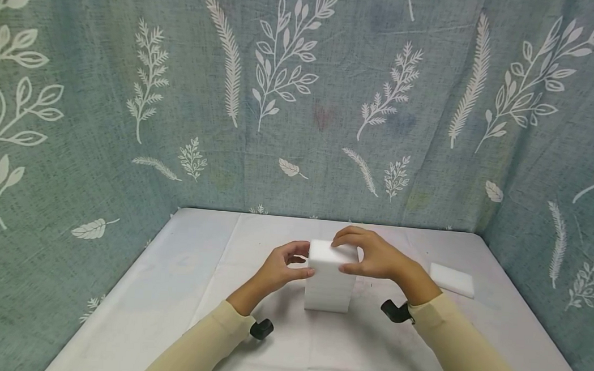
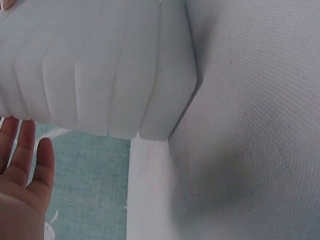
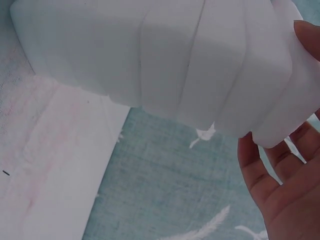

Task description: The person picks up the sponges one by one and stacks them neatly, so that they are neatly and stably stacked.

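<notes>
A stack of several white foam sponge blocks (image 1: 327, 292) stands upright on the white-covered table. My right hand (image 1: 379, 256) is at the top from the right, pinching the uppermost sponge (image 3: 285, 112) between the thumb on its near face and the fingers on its far side. On the left, my left hand (image 1: 279, 269) reaches around the stack's upper corner. Its thumb touches the near edge, and in the left wrist view its fairly straight fingers (image 2: 44, 167) meet the far side. Both wrist views show the layers slightly uneven.
One loose white sponge (image 1: 452, 279) lies flat on the table to the right, beyond my right forearm. The tabletop (image 1: 168, 291) has creases in its cover. A green leaf-patterned curtain (image 1: 302, 106) hangs behind the table and on both sides.
</notes>
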A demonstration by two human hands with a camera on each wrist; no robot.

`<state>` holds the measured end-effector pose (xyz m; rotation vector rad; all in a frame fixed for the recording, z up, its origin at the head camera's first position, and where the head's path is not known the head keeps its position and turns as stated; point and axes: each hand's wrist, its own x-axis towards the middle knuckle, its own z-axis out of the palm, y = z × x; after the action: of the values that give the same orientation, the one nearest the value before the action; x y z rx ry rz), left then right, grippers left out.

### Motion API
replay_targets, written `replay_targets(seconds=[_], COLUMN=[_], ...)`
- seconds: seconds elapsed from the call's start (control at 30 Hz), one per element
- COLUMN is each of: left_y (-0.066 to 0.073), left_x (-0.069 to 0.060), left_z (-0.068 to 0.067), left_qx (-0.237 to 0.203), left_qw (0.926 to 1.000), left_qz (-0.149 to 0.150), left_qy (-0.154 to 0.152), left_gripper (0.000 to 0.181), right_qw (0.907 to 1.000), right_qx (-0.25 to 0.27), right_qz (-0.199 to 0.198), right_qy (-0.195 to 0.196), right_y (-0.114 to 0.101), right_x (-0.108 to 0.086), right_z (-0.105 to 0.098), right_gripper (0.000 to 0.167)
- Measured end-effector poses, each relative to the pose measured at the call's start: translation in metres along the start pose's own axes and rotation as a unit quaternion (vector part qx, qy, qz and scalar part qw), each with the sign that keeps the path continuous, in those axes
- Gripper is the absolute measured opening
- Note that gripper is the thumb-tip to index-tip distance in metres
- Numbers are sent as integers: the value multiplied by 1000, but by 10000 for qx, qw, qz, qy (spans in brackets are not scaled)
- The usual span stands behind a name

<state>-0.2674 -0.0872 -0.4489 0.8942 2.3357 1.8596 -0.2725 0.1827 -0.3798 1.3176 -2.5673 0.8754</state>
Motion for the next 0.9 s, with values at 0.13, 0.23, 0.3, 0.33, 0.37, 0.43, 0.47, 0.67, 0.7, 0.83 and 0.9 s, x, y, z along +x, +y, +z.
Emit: replay_targets(seconds=[0.13,0.23,0.3,0.33,0.37,0.43,0.47,0.67,0.7,0.83,0.9], left_y=[0,-11,-11,-11,-10,-10,-10,-9,-9,-9,-10], left_x=[0,2,2,2,2,2,2,2,1,1,1], left_z=[0,0,0,0,0,0,0,1,1,0,0], left_qx=[8,-12,-23,-20,-7,3,1,7,9,17,26], left_qw=[10000,9999,9999,9999,9999,9999,9999,9997,9997,9998,9998], left_qz=[38,99,103,102,100,115,126,229,230,185,162], left_qy=[26,107,113,114,117,118,116,90,93,113,126], left_gripper=[56,56,56,56,56,55,55,56,55,55,55], right_qw=[10000,10000,10000,10000,10000,10000,10000,10000,10000,9999,9999], right_qx=[14,-1,-16,-24,-30,-39,-39,-51,-56,-75,-71], right_qz=[7,-28,-33,-27,-16,10,9,8,19,49,66], right_qy=[-15,-25,-36,-47,-57,-76,-79,-69,-71,-107,-120], right_y=[0,-1,-1,-1,-1,-1,-1,-1,-1,0,1], right_x=[1,1,1,1,1,1,1,1,1,1,1], right_z=[1,1,1,1,1,2,2,3,3,4,5], right_gripper=[37,37,37,37,37,37,37,38,38,38,39])
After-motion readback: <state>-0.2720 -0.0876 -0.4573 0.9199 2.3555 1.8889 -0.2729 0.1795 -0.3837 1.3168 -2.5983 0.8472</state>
